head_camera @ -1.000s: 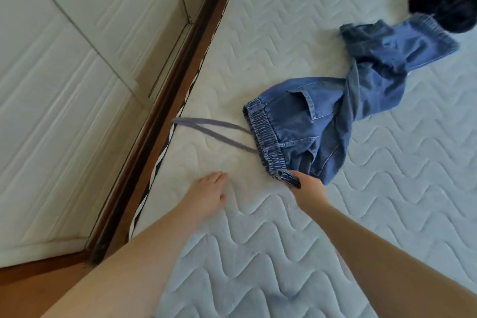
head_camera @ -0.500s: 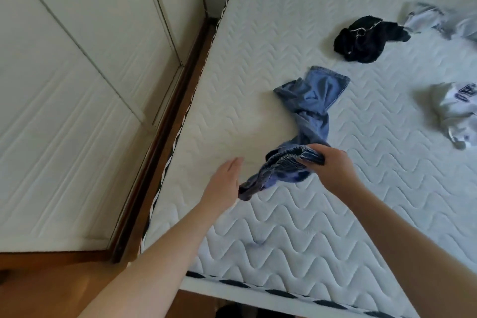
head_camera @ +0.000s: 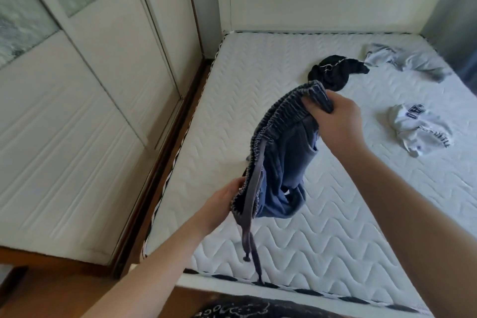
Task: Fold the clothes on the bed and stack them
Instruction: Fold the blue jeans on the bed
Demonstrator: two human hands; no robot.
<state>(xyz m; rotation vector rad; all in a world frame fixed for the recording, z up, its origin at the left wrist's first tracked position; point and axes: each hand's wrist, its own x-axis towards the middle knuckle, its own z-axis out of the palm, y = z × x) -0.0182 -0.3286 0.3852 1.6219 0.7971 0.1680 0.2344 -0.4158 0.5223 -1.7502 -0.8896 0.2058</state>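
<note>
change: jeans (head_camera: 284, 162) lifted off the mattress (head_camera: 335, 214) now
left hand (head_camera: 222, 204): fingers curled, gripping waistband
right hand (head_camera: 338, 121): fingers clenched on waistband too

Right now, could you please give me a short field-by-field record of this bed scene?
held item: blue denim pants, lifted above the mattress
left hand: grips lower end of waistband
right hand: grips upper end of waistband
drawstring: hangs down
unfolded on bed: black garment, grey garment, white printed garment
stack: none visible
</note>
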